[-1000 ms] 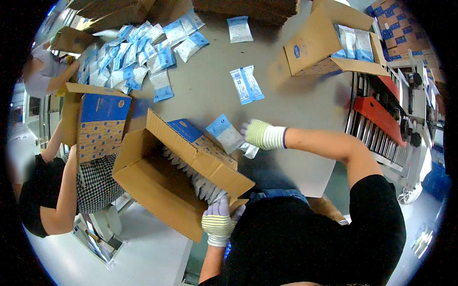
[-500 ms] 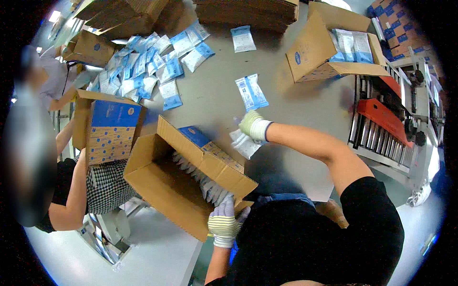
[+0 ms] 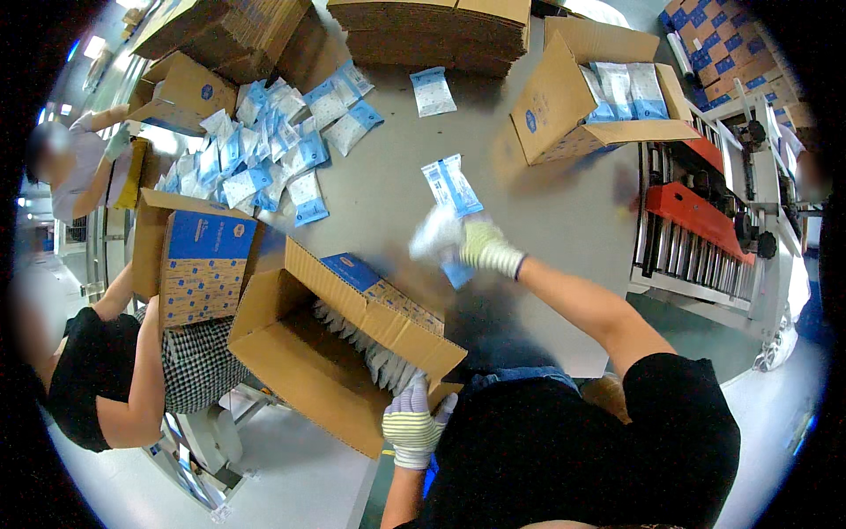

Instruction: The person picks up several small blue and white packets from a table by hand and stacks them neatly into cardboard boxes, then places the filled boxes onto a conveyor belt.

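Observation:
My left hand (image 3: 411, 429), in a striped knit glove, rests at the near end of an open cardboard box (image 3: 300, 375) tilted on its side. Its fingers lie stretched against the last of a row of pale packets (image 3: 361, 346) inside, with the thumb apart. Over the table, my gloved right hand (image 3: 489, 249) is closed on a white-and-blue packet (image 3: 435, 236), smeared by motion. Just beyond it lies another packet (image 3: 451, 183), and a further single packet (image 3: 432, 92) is farther back. Part of a blue packet end (image 3: 457, 273) shows below the held one.
A heap of packets (image 3: 264, 150) covers the table's left. Stacked flat cartons (image 3: 427, 40) stand behind. At the far right are a part-filled box (image 3: 555, 115) and a roller conveyor with red guards (image 3: 696, 220). A co-worker at left holds an upright box (image 3: 207, 264).
My right hand has lifted a packet off the table and moved slightly right, toward the near side. My left hand has stayed at the box end. The view has shifted a little.

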### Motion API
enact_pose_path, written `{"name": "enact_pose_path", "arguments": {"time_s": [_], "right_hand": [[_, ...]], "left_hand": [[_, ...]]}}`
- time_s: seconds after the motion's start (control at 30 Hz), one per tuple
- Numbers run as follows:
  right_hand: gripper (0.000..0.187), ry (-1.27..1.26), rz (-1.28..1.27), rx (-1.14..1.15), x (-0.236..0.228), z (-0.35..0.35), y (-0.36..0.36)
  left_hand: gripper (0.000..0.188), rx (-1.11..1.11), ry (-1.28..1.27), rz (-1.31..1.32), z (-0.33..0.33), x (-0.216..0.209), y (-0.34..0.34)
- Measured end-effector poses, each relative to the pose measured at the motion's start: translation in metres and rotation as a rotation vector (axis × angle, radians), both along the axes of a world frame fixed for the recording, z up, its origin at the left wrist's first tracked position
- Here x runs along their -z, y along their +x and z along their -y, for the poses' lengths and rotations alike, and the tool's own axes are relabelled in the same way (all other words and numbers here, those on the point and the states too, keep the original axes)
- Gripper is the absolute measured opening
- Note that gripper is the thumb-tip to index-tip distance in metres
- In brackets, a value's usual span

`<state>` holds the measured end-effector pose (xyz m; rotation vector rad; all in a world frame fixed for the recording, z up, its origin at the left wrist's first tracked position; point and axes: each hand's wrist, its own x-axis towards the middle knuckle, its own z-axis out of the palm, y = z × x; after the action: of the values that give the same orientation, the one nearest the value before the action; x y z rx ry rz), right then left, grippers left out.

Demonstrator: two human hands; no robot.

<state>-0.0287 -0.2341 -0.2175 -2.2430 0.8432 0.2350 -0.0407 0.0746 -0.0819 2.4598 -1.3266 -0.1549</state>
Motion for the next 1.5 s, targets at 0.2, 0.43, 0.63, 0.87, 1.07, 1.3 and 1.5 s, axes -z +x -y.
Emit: {"name": "enact_pose_path", "arguments": {"time_s": [0.2,0.43,0.63,0.87,1.07,1.3,1.5], "right_hand": [[0.069,-0.579,0.170,0.259,0.043,0.054,0.057],[0.064,-0.315,-0.203,-0.287,-0.028,0.043,0.061],[0.074,0.308,-0.113,0.181,0.013,0.021,0.028],[0.094,-0.054,0.000,0.245,0.031,0.011,0.058],[0.078,-0.275,-0.155,-0.340,-0.040,0.034,0.086],[0.054,-0.351,-0.226,-0.323,-0.010,0.036,0.046],[0.043,-0.181,-0.013,-0.173,-0.018,0.119,0.112]], "left_hand": [[0.052,0.003,0.065,-0.008,0.012,-0.014,0.005],[0.056,0.019,0.100,-0.059,0.008,-0.011,0.008],[0.053,0.015,0.063,-0.046,0.014,-0.013,0.011],[0.053,0.023,0.054,-0.082,0.020,-0.015,0.020],[0.047,0.011,0.066,-0.068,0.018,-0.021,0.023],[0.056,0.041,0.087,-0.037,0.022,-0.019,0.022],[0.049,0.079,0.182,-0.006,0.018,-0.022,0.026]]}}
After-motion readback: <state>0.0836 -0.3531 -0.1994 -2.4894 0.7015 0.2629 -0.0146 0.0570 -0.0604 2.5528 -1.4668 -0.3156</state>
